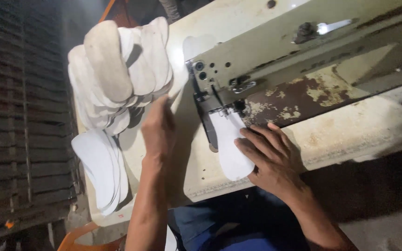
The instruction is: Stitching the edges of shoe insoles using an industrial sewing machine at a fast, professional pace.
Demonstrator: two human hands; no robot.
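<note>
A white sole-shaped piece [229, 144] lies under the head of a cream, rust-spotted sewing machine [275, 56], near its needle area. My right hand [268, 155] presses flat on this piece, fingers spread. My left hand [158, 125] reaches up to a tall leaning stack of white sole-shaped pieces [117, 69] and touches its lower edge. Whether its fingers pinch a piece I cannot tell.
A second, smaller pile of white pieces [101, 169] hangs over the left edge of the worn cream table [350, 130]. Dark slatted crates [19, 116] fill the left side. My blue-clad lap [201, 227] is below the table edge.
</note>
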